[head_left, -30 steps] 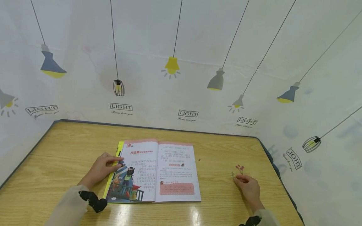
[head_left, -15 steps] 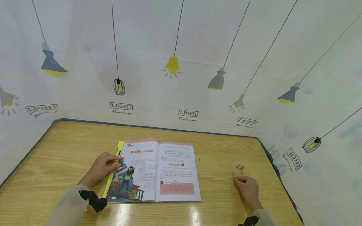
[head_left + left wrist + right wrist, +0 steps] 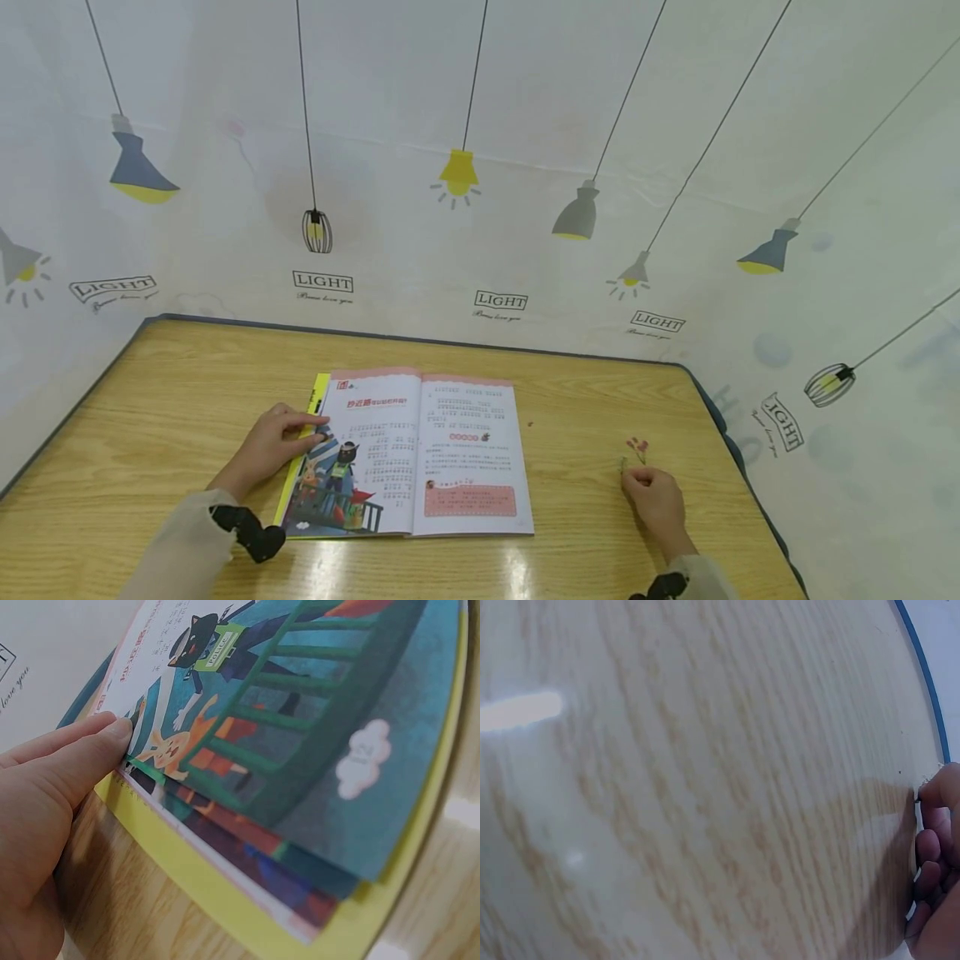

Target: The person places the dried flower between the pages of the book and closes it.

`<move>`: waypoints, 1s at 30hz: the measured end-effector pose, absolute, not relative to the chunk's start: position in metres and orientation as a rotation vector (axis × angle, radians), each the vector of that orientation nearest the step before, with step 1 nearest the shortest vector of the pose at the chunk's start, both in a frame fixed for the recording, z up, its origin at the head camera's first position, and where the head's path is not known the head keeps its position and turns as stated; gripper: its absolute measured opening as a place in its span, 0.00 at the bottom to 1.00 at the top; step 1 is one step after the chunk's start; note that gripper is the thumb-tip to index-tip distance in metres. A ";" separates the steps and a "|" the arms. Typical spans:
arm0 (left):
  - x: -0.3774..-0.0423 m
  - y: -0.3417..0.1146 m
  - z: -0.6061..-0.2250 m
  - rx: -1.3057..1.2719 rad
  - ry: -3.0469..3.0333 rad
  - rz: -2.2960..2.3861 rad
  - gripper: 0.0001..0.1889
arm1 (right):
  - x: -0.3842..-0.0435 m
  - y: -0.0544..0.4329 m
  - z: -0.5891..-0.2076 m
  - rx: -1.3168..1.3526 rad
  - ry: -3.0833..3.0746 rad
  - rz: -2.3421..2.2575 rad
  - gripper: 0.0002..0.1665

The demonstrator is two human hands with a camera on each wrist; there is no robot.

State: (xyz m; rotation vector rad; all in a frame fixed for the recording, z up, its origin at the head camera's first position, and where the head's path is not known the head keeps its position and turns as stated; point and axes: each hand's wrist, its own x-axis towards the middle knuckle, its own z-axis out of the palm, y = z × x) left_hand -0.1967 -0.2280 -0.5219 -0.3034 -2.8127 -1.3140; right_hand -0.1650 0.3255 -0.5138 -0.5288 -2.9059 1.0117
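An open picture book [image 3: 472, 467] lies on the wooden table. My left hand [image 3: 262, 446] rests at its left edge, index finger straight over the illustrated page. The left wrist view shows that thumb [image 3: 112, 739] on the margin of the page [image 3: 360, 705], with page edges fanned above the yellow cover [image 3: 180, 862]. To the right of the book, my right hand [image 3: 656, 500] pinches small flower sprigs between thumb and fingertips, one with pink blossoms [image 3: 637, 445] and one thin and pale green [image 3: 623, 463]. In the right wrist view only part of that hand [image 3: 937, 855] shows, fingers curled.
The wooden table [image 3: 577, 392] has a dark blue edging [image 3: 420, 340]. Behind it hangs a pale curtain [image 3: 390, 192] printed with lamps. A tiny dark speck [image 3: 530, 424] lies on the table right of the book.
In my right hand the pale green sprig has turned slightly and sits closer to the pink one; the hand has barely shifted. My left hand and the book are still.
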 end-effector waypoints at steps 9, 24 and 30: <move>-0.198 -0.228 -0.523 -0.312 -2.805 -1.318 0.15 | -0.164 0.326 -0.509 -0.485 -2.877 1.082 0.17; -0.198 -0.228 -0.522 -0.300 -2.819 -1.313 0.16 | -0.168 0.290 -0.485 -0.297 -2.820 1.197 0.12; -0.198 -0.228 -0.522 -0.302 -2.817 -1.307 0.16 | -0.170 0.272 -0.482 -0.218 -2.791 1.252 0.09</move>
